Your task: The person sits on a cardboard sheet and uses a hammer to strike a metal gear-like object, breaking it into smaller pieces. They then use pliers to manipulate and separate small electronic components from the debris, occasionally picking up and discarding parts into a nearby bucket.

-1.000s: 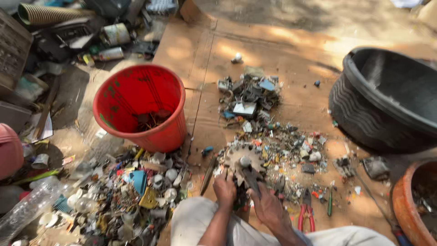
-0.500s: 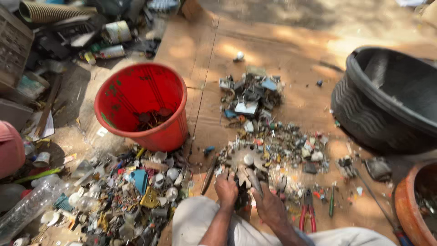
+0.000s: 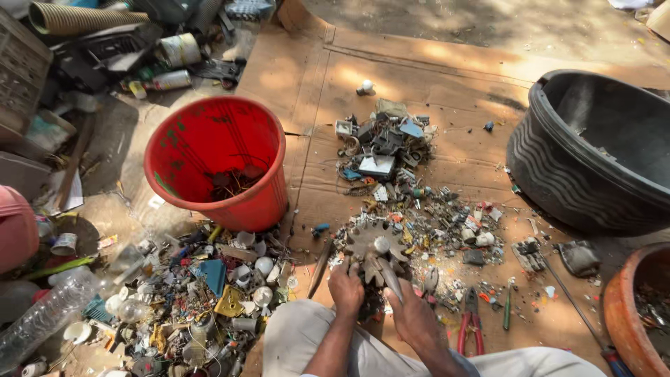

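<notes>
Bright dappled sunlight falls from above, leaf shadows mottle the ground, the view sharp, edges slightly bowed

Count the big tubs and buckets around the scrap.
3 fully identifiable: red bucket left of the scrap, black tub at right, orange tub at lower right; others may be cut off.

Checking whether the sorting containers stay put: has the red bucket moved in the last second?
No. The red bucket sits at the same cardboard sheet edge, left of the scrap pile.
</notes>
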